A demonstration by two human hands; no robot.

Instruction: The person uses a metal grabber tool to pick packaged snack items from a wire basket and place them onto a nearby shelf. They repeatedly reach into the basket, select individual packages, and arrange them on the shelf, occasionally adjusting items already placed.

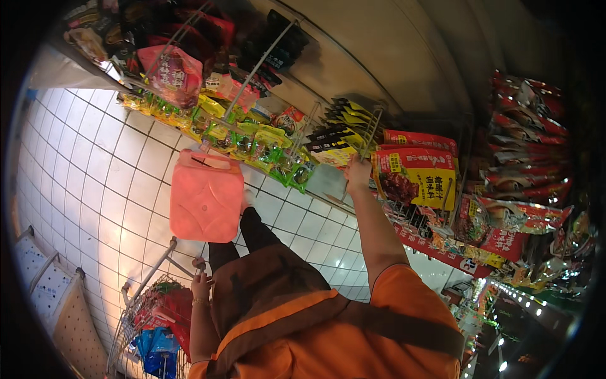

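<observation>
My right hand (358, 173) reaches to the shelf front and touches a thin metal rod (371, 135) between two groups of packets. On its left are black-and-yellow packets (338, 144); close on its right stands a red-and-yellow seasoning pouch (414, 175). Whether the fingers grip the rod or a packet is unclear. Low on the left, my left hand (202, 285) has its fingers bent beside the metal tube of a wire cart (182, 265). A small brown rounded piece (199, 262) shows just above those fingers; the grip itself is too small to judge.
A pink plastic stool (207, 196) stands on the white tiled floor (132, 156) before my legs. The cart holds red bags (173, 310) and blue packets (158, 348). Green-and-yellow packets (265, 147) line the shelf edge, and glossy red pouches (528, 137) stand at right.
</observation>
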